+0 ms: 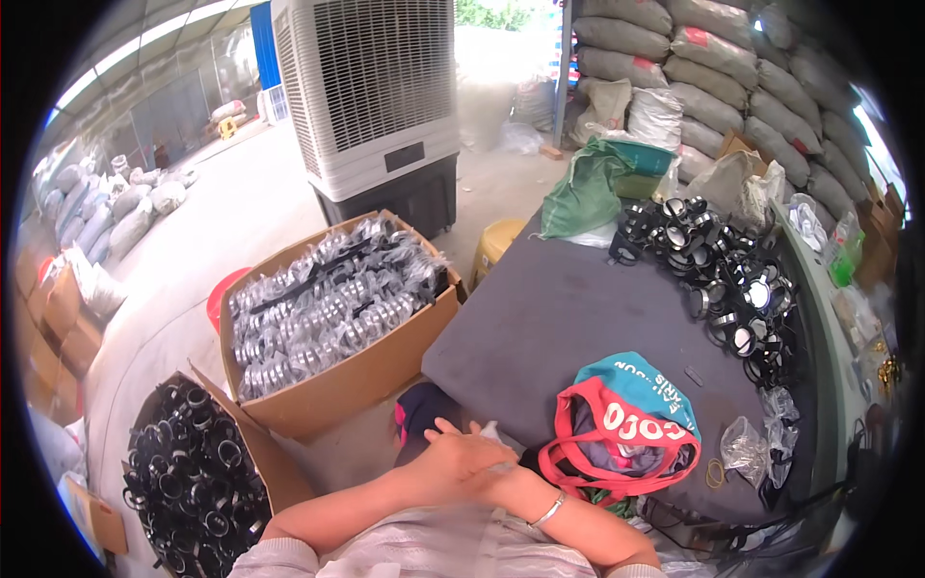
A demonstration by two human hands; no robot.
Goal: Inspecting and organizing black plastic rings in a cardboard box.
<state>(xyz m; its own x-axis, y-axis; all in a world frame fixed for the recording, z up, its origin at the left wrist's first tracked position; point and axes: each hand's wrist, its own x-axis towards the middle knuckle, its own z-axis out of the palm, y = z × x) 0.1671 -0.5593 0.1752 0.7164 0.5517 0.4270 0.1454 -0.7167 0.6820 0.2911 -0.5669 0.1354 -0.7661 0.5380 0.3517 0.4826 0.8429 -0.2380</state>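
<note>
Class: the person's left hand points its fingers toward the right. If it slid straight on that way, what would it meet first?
Probably the red-and-teal bag on the dark table; the left hand lies over the right hand, and depth is unclear.

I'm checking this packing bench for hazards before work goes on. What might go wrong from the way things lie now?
1. The heap of black ring-shaped parts spreads to the grey table's far edge; a nudge might send some off.
2. The red-and-teal cloth bag and small clear plastic bags crowd the near edge beside the hands, left hand lying over the right hand, and may get knocked down.
</note>
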